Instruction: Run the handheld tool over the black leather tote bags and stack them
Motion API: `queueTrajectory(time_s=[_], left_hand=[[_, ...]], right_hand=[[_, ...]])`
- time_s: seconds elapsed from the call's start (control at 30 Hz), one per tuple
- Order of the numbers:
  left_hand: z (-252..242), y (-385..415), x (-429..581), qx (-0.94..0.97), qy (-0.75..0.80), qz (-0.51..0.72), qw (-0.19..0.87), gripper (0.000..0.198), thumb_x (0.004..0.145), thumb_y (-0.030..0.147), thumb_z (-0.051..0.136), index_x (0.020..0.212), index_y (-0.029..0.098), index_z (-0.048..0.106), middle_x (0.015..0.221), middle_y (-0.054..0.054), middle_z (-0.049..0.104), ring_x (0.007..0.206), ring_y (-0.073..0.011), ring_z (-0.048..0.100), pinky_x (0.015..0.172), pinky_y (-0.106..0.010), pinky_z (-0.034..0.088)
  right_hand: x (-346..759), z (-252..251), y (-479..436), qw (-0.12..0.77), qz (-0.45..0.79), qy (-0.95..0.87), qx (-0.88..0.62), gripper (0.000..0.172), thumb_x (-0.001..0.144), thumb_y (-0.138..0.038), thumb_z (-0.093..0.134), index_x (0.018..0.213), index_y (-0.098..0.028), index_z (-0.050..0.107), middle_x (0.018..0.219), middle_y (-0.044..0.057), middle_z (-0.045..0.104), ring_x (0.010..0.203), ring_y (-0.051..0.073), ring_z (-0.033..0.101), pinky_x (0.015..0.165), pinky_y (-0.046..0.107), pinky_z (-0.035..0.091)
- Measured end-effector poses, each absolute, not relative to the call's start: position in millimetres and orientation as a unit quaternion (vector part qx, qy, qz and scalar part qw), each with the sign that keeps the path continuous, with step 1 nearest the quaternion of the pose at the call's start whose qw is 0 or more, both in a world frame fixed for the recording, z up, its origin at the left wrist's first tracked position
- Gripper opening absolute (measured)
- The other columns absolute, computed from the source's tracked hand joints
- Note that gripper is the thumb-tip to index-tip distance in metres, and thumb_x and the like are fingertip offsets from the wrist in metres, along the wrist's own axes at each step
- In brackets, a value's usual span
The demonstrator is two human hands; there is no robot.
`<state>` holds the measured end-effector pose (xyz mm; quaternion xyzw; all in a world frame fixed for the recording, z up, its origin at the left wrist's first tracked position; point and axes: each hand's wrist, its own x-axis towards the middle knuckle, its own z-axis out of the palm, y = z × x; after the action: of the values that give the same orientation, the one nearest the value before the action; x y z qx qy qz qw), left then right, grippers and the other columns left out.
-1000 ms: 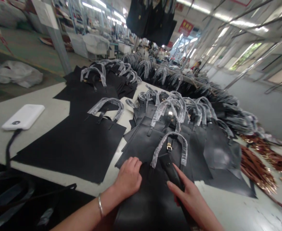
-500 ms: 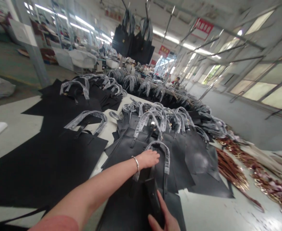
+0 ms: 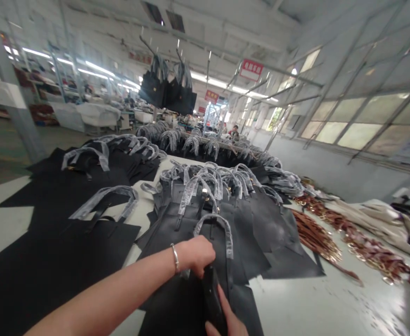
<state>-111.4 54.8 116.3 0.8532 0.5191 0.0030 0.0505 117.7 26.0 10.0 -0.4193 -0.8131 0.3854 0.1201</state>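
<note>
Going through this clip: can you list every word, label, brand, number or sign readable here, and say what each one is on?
Red ceiling-hung sign: white characters, too small and blurred to read.
Farther red hanging sign: too small to read.
Distant red strip: too blurred to read.
White placard on the pillar: nothing legible.
Black handbags: no brand or label can be read.

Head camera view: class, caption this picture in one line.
Left hand and right hand at a black leather tote bag with a plastic-wrapped handle and dark strap, on a factory table.
</note>
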Motion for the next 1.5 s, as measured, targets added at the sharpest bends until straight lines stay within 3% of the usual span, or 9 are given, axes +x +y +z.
queueTrajectory(time_s=[0.1, 0.2, 0.27, 0.37, 0.77, 0.9, 1.0, 1.27, 1.5], left_hand=[[106.5, 26.5, -116.3, 0.749, 0.619, 0.152, 0.181, 0.044, 0.067, 0.047, 0.07, 0.046, 0.02, 0.044, 0.048, -0.003, 0.05, 0.052, -0.0208, 0.056, 0.057, -0.032, 0.045], [83.4, -4.4, -116.1, 0.571, 0.657, 0.315, 0.38, 0.041, 0.084, 0.053, 0.046, 0.059, 0.02, 0.046, 0.051, 0.002, 0.045, 0.043, -0.0133, 0.048, 0.049, -0.027, 0.043], [65.9, -22.2, -110.1, 0.443, 0.626, 0.398, 0.505, 0.04, 0.082, 0.057, 0.045, 0.068, 0.02, 0.045, 0.053, 0.005, 0.046, 0.04, -0.01, 0.044, 0.045, -0.024, 0.042], [45.9, -40.4, -96.6, 0.322, 0.568, 0.483, 0.583, 0.044, 0.076, 0.061, 0.054, 0.076, 0.018, 0.045, 0.06, 0.002, 0.055, 0.044, -0.0093, 0.048, 0.047, -0.024, 0.045], [32.2, -60.0, -55.1, 0.173, 0.472, 0.553, 0.664, 0.028, 0.082, 0.038, 0.06, 0.084, 0.011, 0.06, 0.073, -0.008, 0.064, 0.057, -0.0123, 0.058, 0.054, -0.025, 0.05], [31.6, -65.4, -47.6, 0.068, 0.39, 0.587, 0.707, 0.009, 0.079, 0.016, 0.056, 0.077, 0.009, 0.061, 0.068, -0.004, 0.06, 0.058, -0.0107, 0.055, 0.064, -0.029, 0.053], [32.3, -69.4, -40.0, 0.005, 0.368, 0.588, 0.721, 0.008, 0.08, 0.014, 0.055, 0.078, 0.01, 0.061, 0.063, 0.0, 0.055, 0.055, -0.0085, 0.052, 0.071, -0.032, 0.054], [22.5, -73.9, -21.1, 0.152, 0.529, 0.642, 0.534, 0.036, 0.06, 0.017, 0.077, 0.092, 0.011, 0.062, 0.079, -0.004, 0.065, 0.063, -0.0107, 0.059, 0.061, -0.024, 0.047], [6.8, -73.4, -23.0, 0.251, 0.539, 0.633, 0.496, 0.035, 0.06, 0.012, 0.071, 0.095, 0.012, 0.068, 0.089, -0.005, 0.071, 0.081, -0.0161, 0.063, 0.078, -0.027, 0.047]], right_hand=[[124.2, 27.0, 24.0, 0.134, 0.427, -0.806, -0.388, 0.073, 0.076, -0.028, 0.061, 0.145, -0.017, 0.039, 0.125, 0.008, 0.067, 0.109, 0.027, 0.065, 0.09, 0.031, 0.052], [135.5, 51.2, 16.0, 0.12, 0.48, -0.759, -0.422, 0.074, 0.083, -0.04, 0.057, 0.149, -0.018, 0.03, 0.089, 0.005, 0.076, 0.067, 0.021, 0.07, 0.06, 0.028, 0.055], [143.7, 68.1, 10.0, 0.103, 0.518, -0.732, -0.431, 0.078, 0.084, -0.044, 0.057, 0.15, -0.016, 0.026, 0.064, -0.001, 0.068, 0.049, 0.016, 0.061, 0.047, 0.025, 0.048], [152.0, 88.1, 2.0, 0.085, 0.565, -0.7, -0.429, 0.082, 0.082, -0.046, 0.059, 0.15, -0.016, 0.024, 0.05, -0.006, 0.056, 0.043, 0.013, 0.054, 0.043, 0.022, 0.042], [138.5, 112.7, -5.3, 0.068, 0.62, -0.667, -0.407, 0.077, 0.081, -0.039, 0.06, 0.149, -0.021, 0.027, 0.059, -0.007, 0.056, 0.042, 0.009, 0.051, 0.041, 0.02, 0.041], [142.9, 115.3, -8.5, 0.028, 0.629, -0.657, -0.415, 0.078, 0.081, -0.04, 0.06, 0.148, -0.02, 0.027, 0.06, -0.006, 0.057, 0.043, 0.009, 0.052, 0.042, 0.02, 0.041], [145.5, 111.9, -7.2, 0.047, 0.61, -0.656, -0.441, 0.08, 0.079, -0.042, 0.06, 0.148, -0.018, 0.027, 0.059, -0.007, 0.055, 0.042, 0.01, 0.051, 0.042, 0.021, 0.042], [168.4, 113.8, -4.8, 0.045, 0.609, -0.652, -0.45, 0.081, 0.081, -0.044, 0.06, 0.149, -0.019, 0.024, 0.06, -0.006, 0.058, 0.042, 0.01, 0.052, 0.043, 0.021, 0.041], [169.7, 111.8, -19.6, -0.007, 0.649, -0.618, -0.444, 0.074, 0.081, -0.039, 0.06, 0.147, -0.022, 0.03, 0.062, -0.006, 0.057, 0.042, 0.008, 0.051, 0.043, 0.019, 0.04]])
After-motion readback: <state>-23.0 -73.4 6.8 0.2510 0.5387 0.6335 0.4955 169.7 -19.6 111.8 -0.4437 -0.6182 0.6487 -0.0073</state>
